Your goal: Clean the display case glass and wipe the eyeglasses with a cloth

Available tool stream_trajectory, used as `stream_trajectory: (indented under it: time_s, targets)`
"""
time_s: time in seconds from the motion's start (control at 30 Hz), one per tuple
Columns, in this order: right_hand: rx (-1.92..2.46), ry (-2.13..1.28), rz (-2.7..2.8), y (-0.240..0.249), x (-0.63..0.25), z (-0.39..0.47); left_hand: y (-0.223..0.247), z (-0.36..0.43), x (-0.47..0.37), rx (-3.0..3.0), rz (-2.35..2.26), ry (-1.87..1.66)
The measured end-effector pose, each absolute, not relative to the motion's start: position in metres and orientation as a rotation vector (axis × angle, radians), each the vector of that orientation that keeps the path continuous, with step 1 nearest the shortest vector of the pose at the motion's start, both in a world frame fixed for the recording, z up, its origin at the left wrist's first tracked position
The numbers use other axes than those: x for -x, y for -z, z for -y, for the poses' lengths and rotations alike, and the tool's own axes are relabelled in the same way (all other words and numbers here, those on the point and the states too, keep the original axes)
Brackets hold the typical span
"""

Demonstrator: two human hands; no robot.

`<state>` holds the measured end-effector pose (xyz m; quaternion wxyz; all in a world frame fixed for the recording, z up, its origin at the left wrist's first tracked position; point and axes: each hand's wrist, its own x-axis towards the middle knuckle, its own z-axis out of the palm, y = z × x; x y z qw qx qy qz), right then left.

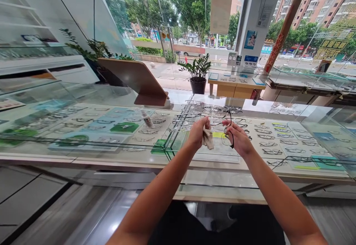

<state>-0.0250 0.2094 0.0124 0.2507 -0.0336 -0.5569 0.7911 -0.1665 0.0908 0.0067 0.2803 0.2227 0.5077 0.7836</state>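
Observation:
My left hand (198,132) is closed around a crumpled beige cloth (207,138), which hangs down from its fingers over the glass counter. Just to the right, my right hand (239,138) pinches a pair of eyeglasses (231,141) with dark parts and clear lenses, held on edge above the counter. The cloth and the glasses are a short way apart. Under and behind both hands, several eyeglass frames (191,116) lie in rows on the glass top. A small white spray bottle (147,119) stands on the counter to the left of my left hand.
The glass display counter (172,152) spans the width in front of me, with more eyeglasses (271,151) inside. A brown-backed tilted stand (133,78), probably a mirror, rises at the back left. Beyond are a potted plant (198,72), a low display table (236,83) and large windows.

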Motion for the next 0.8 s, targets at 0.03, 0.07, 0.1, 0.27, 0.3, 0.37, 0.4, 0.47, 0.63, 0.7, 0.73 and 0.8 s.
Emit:
stream_trajectory:
  time_s: [0.03,0.07,0.1,0.27,0.3,0.37,0.4,0.47,0.63,0.7,0.73,0.8]
  targets:
    - [0.090,-2.163,1.511,-0.012,0.024,-0.209,-0.007,-0.090,0.164,-0.610,-1.366,-2.114]
    - [0.088,-2.176,1.504,-0.012,0.023,-0.209,-0.007,-0.089,0.162,-0.636,-1.383,-2.131]
    - [0.085,-2.193,1.492,-0.011,0.022,-0.208,-0.007,-0.088,0.158,-0.673,-1.405,-2.147]
    - [0.038,-2.262,1.492,-0.014,0.013,-0.204,-0.007,-0.076,0.140,-0.861,-1.598,-2.147]
    - [0.025,-2.257,1.517,-0.017,0.011,-0.205,-0.008,-0.072,0.137,-0.905,-1.680,-2.119]
    - [0.005,-2.229,1.590,-0.028,0.006,-0.209,-0.014,-0.064,0.136,-1.100,-1.863,-2.085]
    - [-0.007,-2.211,1.642,-0.037,0.003,-0.212,-0.020,-0.061,0.137,-1.263,-1.938,-2.095]
    - [-0.043,-2.177,1.775,-0.058,-0.002,-0.219,-0.036,-0.056,0.142,-1.670,-2.039,-2.150]
    - [-0.197,-2.013,2.095,-0.118,-0.011,-0.232,-0.092,-0.053,0.151,-2.399,-2.133,-1.995]
    - [-0.251,-1.920,2.170,-0.137,-0.013,-0.233,-0.110,-0.055,0.150,-2.528,-2.171,-1.886]
    - [-0.273,-1.873,2.198,-0.144,-0.014,-0.233,-0.118,-0.055,0.149,-2.562,-2.198,-1.855]
    - [-0.306,-1.777,2.230,-0.156,-0.017,-0.231,-0.132,-0.056,0.145,-2.597,-2.237,-1.842]
